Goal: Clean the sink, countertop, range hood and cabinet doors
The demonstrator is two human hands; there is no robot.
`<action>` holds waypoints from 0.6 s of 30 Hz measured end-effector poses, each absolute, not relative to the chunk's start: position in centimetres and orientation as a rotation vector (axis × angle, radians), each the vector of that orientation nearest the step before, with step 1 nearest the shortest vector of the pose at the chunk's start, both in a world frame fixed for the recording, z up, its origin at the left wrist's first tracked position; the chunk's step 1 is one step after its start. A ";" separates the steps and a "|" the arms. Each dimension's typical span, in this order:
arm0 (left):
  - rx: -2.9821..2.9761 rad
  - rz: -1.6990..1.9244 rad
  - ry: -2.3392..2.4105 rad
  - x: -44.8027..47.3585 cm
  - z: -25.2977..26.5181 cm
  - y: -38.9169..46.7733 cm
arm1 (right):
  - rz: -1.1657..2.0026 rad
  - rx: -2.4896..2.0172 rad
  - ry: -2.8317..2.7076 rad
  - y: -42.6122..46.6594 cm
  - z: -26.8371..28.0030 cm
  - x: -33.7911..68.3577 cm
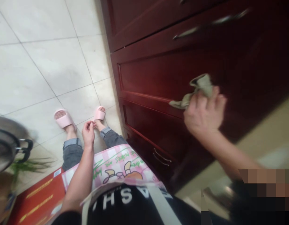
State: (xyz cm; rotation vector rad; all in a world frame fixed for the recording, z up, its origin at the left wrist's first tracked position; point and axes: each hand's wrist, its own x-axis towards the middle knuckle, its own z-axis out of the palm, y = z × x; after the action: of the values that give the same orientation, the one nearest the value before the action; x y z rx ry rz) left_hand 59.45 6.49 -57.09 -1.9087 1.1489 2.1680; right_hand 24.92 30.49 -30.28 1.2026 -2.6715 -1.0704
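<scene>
My right hand (202, 111) is pressed over a grey-green cloth (204, 83), with its fingers closed on it. The crumpled cloth lies against the dark red wooden cabinet front (156, 75), and part of it sticks out past my knuckles. Slight motion blur softens this hand. Below and to the left, my left hand (88, 132) hangs in front of my legs, away from the cabinet. Its fingers are curled in with the tips together, and nothing shows in them.
A long metal handle (211, 25) juts from the cabinet, with smaller handles (161, 157) lower down. At left stand a metal pot (3, 143) with a black handle, green leaves (33, 165) and a red box (38, 198). Pink slippers (64, 120) rest on the tiled floor (46, 68).
</scene>
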 end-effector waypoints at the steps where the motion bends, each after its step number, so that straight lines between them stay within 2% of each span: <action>1: -1.914 2.162 1.158 59.5 -57.0 6.5 | -1.106 1.224 -2.687 31.2 -31.4 26.0; 5: -1.902 2.149 1.196 59.6 -56.8 6.8 | -1.189 1.380 -2.804 31.3 -38.3 27.7; 12: -1.860 2.096 1.211 60.6 -56.3 7.5 | -1.098 1.635 -3.187 25.9 -55.0 25.3; 18: -1.849 2.062 1.225 61.4 -55.7 8.5 | -1.250 1.728 -3.264 23.1 -66.2 24.6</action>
State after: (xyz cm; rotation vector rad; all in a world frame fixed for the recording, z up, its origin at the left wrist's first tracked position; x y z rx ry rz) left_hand 61.42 8.46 -55.65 -1.8487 1.2254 2.0618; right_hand 24.56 23.14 -66.23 1.7280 -3.2639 -1.2497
